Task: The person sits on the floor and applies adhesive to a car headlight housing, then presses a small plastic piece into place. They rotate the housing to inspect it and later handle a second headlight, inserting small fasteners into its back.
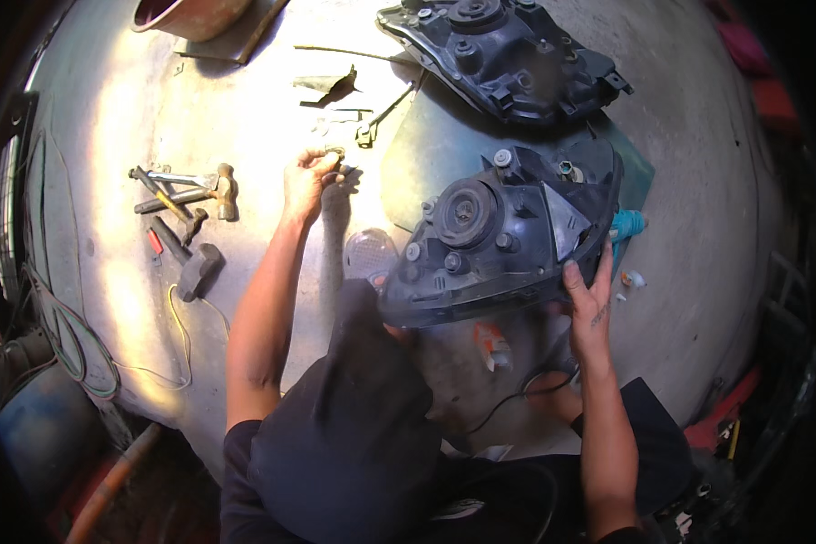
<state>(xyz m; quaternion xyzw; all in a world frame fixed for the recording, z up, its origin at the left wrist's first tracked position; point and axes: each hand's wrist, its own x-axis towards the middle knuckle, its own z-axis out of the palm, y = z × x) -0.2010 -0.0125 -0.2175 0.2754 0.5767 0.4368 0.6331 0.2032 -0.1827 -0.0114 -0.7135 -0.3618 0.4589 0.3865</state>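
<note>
A black car headlight housing [526, 213] is tilted up in front of me, its back side with round caps and sockets facing upward. My right hand [591, 304] grips its lower right edge, thumb on top. Out to the left, over the brightly lit floor, my left hand [306, 186] is closed in a pinch. A small piece shows at its fingertips, too small to name. Farther off lies a second black headlight housing [508, 63], also with its back side up. A turquoise tool or bottle [627, 225] is partly hidden behind the near housing.
Several hammers [190, 195] lie on the concrete floor [245, 109] at left, beside a cable [186, 335]. A greenish sheet [417, 159] lies under the housings. A reddish bowl [186, 14] stands far left. An orange-and-white piece [491, 346] is near dark cloth [344, 426] in front.
</note>
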